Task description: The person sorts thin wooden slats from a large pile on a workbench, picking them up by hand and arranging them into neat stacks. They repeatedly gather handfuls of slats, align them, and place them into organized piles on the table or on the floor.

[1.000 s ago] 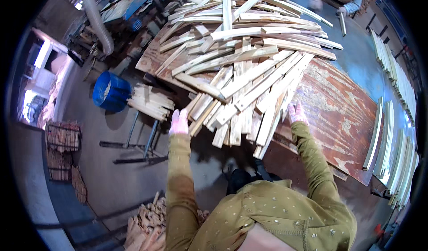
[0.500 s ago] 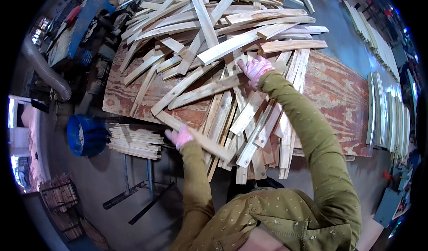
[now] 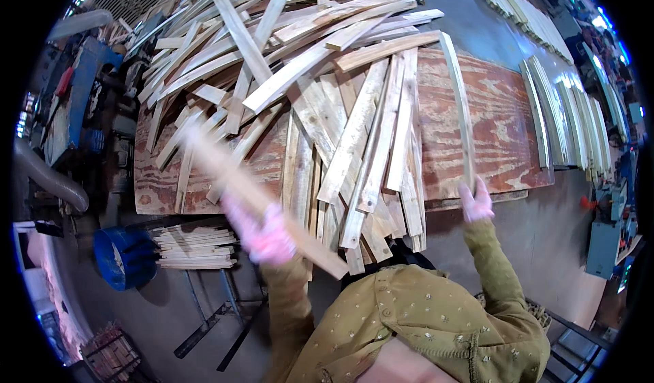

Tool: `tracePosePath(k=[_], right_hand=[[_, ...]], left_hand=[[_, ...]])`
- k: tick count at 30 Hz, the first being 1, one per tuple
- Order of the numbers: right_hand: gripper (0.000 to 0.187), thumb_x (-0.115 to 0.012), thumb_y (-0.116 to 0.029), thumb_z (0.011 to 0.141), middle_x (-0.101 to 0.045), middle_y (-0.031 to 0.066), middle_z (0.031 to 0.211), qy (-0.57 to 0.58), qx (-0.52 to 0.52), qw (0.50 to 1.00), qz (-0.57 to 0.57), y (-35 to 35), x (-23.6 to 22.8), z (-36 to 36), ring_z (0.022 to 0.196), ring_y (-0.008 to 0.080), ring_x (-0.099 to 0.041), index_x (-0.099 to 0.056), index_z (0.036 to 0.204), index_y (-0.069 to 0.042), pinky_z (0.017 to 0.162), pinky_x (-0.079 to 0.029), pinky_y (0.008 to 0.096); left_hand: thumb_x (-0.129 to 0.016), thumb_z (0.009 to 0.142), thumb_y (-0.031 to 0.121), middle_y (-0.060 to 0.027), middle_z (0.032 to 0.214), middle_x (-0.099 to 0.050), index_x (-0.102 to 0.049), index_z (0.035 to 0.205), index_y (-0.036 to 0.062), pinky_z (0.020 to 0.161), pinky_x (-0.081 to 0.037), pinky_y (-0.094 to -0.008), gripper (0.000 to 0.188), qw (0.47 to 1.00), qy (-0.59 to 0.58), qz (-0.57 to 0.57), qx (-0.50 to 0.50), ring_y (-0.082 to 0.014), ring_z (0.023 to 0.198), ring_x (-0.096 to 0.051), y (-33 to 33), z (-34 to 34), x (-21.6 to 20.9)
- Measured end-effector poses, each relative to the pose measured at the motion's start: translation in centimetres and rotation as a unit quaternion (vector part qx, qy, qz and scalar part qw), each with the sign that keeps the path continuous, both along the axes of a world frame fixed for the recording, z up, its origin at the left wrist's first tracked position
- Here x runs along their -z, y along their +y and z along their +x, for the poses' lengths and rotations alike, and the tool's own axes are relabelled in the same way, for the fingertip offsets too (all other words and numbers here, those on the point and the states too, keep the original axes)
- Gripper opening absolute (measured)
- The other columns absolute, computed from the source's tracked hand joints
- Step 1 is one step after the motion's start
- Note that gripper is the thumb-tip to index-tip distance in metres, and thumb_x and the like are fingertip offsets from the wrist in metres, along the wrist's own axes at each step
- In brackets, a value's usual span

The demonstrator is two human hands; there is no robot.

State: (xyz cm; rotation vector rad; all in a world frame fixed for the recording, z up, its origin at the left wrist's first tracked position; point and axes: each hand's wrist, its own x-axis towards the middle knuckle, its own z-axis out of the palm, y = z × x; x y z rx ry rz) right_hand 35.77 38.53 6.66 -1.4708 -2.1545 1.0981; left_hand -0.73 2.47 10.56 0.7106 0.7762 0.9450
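My left hand (image 3: 262,236), in a pink-and-white glove and smeared by motion, is closed around a wooden slat (image 3: 238,182). That slat slants from far left to near right, in front of the table's edge and the pile. At the table's front edge on the right, my right hand (image 3: 477,200), gloved alike, grips the near end of a long narrow slat (image 3: 460,104). This second slat points away from me, its far end by the pile. Between my hands, several loose slats (image 3: 354,134) fan out toward me, some overhanging the edge.
A large heap of crossed boards (image 3: 300,32) covers the back left of the worn reddish plywood tabletop (image 3: 497,121). Stacked slats (image 3: 569,117) line the right. At left stand a blue drum (image 3: 122,260) and a rack of short slats (image 3: 194,247).
My right hand has moved from the pile to the right and nearer, now with the long slat. My left hand's slat has swung to a steeper slant. The view has shifted rightward.
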Motion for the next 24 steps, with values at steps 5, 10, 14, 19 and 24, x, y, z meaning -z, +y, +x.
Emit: tracePosePath(k=[5, 10, 14, 19, 24], right_hand=[[0.067, -0.051, -0.055, 0.091, -0.057, 0.0243, 0.125, -0.092, -0.051, 0.993, -0.061, -0.1, 6.0, -6.5, 0.119, 0.0346, -0.053, -0.053, 0.129, -0.001, 0.101, -0.039, 0.0386], [0.08, -0.043, -0.063, 0.091, -0.049, 0.0249, 0.137, -0.031, -0.025, 0.985, -0.168, 1.2, 3.2, -9.8, 0.13, 0.0351, -0.045, -0.045, 0.136, 0.003, 0.107, -0.033, 0.0377], [0.105, -0.057, -0.066, 0.081, -0.034, 0.0236, 0.148, 0.043, -0.007, 0.975, -0.219, 5.1, 8.0, -13.2, 0.137, 0.0334, -0.035, -0.015, 0.149, 0.002, 0.111, -0.027, 0.0355], [0.118, -0.078, -0.048, 0.069, -0.042, 0.025, 0.142, -0.046, -0.05, 0.983, -0.171, 4.5, 4.1, -14.0, 0.132, 0.0334, -0.042, -0.007, 0.151, -0.001, 0.11, -0.032, 0.0349], [0.107, -0.079, -0.033, 0.071, -0.052, 0.0221, 0.134, -0.096, -0.101, 0.978, -0.158, 7.1, 1.1, -8.3, 0.119, 0.0299, -0.055, -0.013, 0.15, -0.005, 0.103, -0.04, 0.0355]], left_hand=[[-0.067, 0.084, 0.013, -0.0169, 0.131, -0.051, -0.032, 0.147, 0.0063, 0.087, -0.052, -0.0341, 0.072, 0.742, 0.484, -0.055, -0.46, -0.0216, 0.101, -0.059, 16.7, 8.7, 1.7], [-0.059, 0.087, 0.048, -0.0286, 0.139, -0.042, -0.034, 0.143, 0.001, 0.111, -0.031, -0.0443, 0.078, 0.469, 0.675, -0.159, -0.547, -0.0411, 0.13, -0.041, 11.4, 2.4, 4.2], [-0.046, 0.08, 0.075, -0.028, 0.138, -0.043, -0.034, 0.143, 0.0046, 0.105, -0.034, -0.0509, 0.095, 0.492, 0.668, -0.369, -0.419, -0.043, 0.127, -0.043, 7.7, 0.1, 13.8], [-0.051, 0.079, 0.071, -0.0279, 0.135, -0.047, -0.038, 0.139, 0.0018, 0.103, -0.035, -0.0485, 0.093, 0.55, 0.619, -0.39, -0.403, -0.0433, 0.125, -0.044, 10.9, 5.9, 8.3], [-0.066, 0.081, 0.054, -0.0223, 0.132, -0.052, -0.042, 0.136, -0.0027, 0.102, -0.039, -0.0391, 0.082, 0.641, 0.5, -0.332, -0.479, -0.0332, 0.121, -0.052, 10.1, 15.1, 6.4]])
